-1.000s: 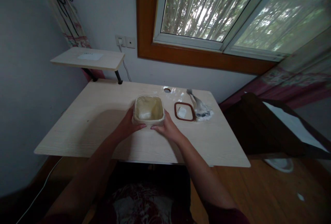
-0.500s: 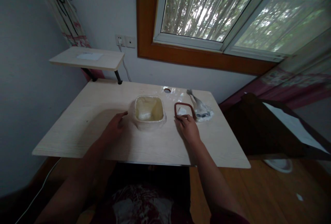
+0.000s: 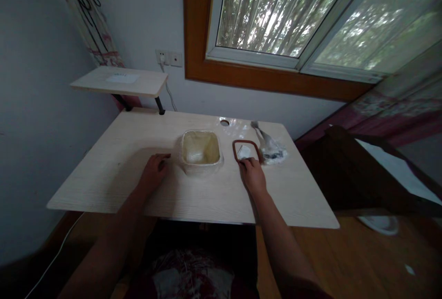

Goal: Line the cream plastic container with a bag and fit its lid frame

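Note:
A squarish, see-through plastic container with a yellowish inside stands on the desk between my hands. My left hand hovers left of it, holding nothing, with the fingers partly stretched and the thumb apart. To the right lies a squarish piece with a reddish-brown rim, which looks like a clear lid. My right hand has its fingers closed on the near edge of that rim. Inside the rim shows a small white patch. A crumpled clear plastic bag with something dark in it lies just beyond the rim's right side.
The pale wooden desk has a cable hole near its back edge. A raised shelf with a paper label stands at the back left. Right of the desk is dark furniture with a white sheet on it.
My right hand has slid slightly along the near edge of the brown rim, from the corner towards its middle. The left hand stays beside the container. The view has shifted slightly.

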A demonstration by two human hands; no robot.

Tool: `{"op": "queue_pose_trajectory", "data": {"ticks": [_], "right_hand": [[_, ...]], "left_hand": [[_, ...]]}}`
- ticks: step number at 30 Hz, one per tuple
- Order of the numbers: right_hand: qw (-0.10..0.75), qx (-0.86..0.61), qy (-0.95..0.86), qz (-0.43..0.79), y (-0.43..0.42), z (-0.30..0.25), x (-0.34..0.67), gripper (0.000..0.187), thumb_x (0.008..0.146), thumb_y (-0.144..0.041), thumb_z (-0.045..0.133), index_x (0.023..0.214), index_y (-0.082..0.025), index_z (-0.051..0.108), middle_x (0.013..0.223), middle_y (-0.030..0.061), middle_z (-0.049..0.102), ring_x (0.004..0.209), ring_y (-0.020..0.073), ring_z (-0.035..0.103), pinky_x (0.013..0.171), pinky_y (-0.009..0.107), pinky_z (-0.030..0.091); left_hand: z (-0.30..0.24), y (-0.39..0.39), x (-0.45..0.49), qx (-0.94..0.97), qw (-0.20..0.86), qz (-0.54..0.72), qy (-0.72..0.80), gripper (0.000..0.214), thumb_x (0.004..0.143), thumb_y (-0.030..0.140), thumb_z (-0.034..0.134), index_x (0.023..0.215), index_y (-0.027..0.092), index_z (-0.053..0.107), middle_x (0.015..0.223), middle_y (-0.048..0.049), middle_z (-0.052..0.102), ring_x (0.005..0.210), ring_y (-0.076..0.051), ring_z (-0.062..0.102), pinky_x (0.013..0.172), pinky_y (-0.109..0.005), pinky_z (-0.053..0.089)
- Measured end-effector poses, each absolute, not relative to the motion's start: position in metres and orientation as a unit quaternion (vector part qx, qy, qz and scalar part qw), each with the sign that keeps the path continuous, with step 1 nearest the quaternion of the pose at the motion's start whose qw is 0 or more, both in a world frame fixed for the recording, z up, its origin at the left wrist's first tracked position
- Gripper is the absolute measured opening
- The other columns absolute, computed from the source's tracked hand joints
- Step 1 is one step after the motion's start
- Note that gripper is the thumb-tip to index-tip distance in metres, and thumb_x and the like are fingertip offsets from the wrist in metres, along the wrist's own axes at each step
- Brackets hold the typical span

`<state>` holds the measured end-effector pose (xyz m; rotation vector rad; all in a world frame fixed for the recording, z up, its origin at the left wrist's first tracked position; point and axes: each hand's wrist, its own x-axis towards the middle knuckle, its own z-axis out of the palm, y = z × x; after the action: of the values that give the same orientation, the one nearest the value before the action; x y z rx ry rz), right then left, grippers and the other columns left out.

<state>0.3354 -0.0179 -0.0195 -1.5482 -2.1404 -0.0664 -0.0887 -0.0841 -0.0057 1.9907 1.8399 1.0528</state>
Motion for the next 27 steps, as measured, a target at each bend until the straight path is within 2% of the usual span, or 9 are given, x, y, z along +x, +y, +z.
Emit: {"op": "queue_pose_trajectory", "data": {"ticks": [15,27], "right_hand": [[0.365,-0.513,-0.777,-0.001,-0.024,-0.017,0.337,0.027,0.102,-0.022,0.044,0.115,-0.018,0.068,0.112,0.0138,0.061,0.104,0.028,0.06,0.091,0.044,0.054],[0.424,-0.485,-0.764,0.045,-0.027,-0.008,0.334,0.022,0.102,-0.023,0.045,0.116,-0.02,0.062,0.113,0.0137,0.058,0.109,0.0276,0.058,0.097,0.048,0.051]], "left_hand": [[-0.012,-0.084,-0.09,0.674,0.115,0.381,0.622,0.033,0.092,0.023,0.051,0.123,0.021,0.062,0.117,-0.0098,0.067,0.112,-0.025,0.062,0.099,-0.046,0.052],[-0.007,-0.085,-0.089,0.67,0.124,0.376,0.628,0.034,0.09,0.023,0.052,0.122,0.022,0.062,0.118,-0.0098,0.066,0.113,-0.026,0.062,0.102,-0.048,0.051]]}}
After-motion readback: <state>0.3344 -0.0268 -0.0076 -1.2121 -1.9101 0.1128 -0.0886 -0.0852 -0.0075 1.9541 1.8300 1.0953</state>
